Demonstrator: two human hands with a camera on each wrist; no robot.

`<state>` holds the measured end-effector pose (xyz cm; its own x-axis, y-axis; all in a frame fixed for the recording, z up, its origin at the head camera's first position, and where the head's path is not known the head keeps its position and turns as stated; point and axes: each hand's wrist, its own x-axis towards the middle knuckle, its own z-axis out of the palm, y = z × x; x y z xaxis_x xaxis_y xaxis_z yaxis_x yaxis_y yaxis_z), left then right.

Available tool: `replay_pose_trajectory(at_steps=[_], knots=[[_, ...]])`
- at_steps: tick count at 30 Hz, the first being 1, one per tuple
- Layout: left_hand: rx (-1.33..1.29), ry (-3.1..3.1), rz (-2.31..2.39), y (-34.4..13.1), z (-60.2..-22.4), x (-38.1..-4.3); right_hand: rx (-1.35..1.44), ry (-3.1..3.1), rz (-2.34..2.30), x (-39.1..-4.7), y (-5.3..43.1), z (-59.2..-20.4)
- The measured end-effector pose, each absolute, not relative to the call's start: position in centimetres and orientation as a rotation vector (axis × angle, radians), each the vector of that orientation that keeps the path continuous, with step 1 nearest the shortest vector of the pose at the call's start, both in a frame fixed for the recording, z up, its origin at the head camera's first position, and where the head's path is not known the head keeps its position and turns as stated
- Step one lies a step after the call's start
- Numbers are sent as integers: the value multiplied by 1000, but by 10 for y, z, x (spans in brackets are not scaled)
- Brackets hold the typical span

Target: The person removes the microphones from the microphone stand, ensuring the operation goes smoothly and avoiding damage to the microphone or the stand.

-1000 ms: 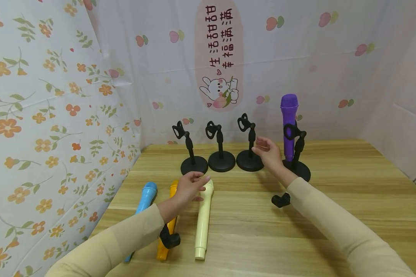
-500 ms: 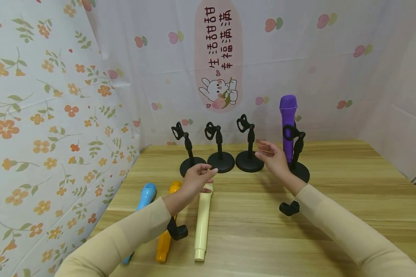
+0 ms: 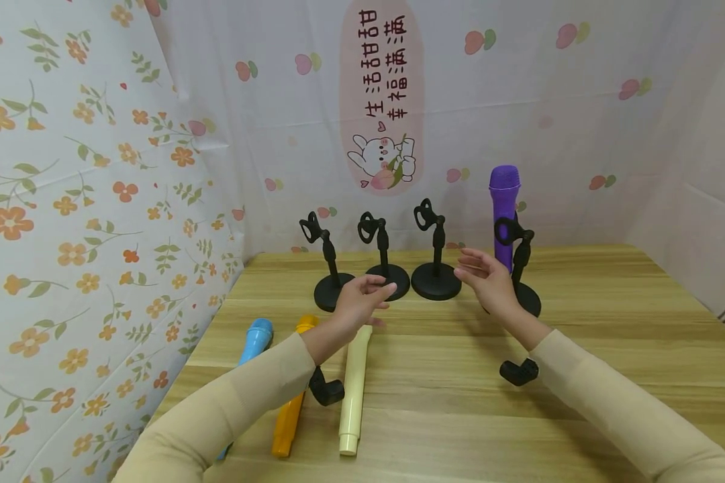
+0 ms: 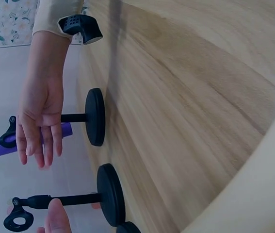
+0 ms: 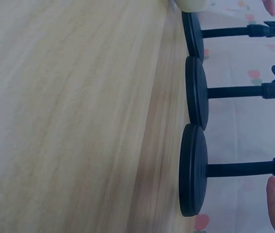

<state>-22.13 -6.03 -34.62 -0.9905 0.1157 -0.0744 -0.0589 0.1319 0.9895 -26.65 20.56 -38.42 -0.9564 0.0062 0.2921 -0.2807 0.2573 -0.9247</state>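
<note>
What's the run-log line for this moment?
left grip: empty; right grip: empty; purple microphone: upright at rightmost stand; cream microphone, orange microphone, blue microphone: lying on table

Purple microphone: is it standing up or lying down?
Standing up, nearly upright: in the head view, the purple microphone rises beside a black stand, while the yellow microphone lies on the table.
</note>
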Motion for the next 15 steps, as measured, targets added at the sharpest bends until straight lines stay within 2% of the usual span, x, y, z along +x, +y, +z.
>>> replay_pose_trajectory(at_steps=[15], knots=[[154, 2187, 2041, -39, -336, -238, 279, -2206, 1831, -250, 220, -380]])
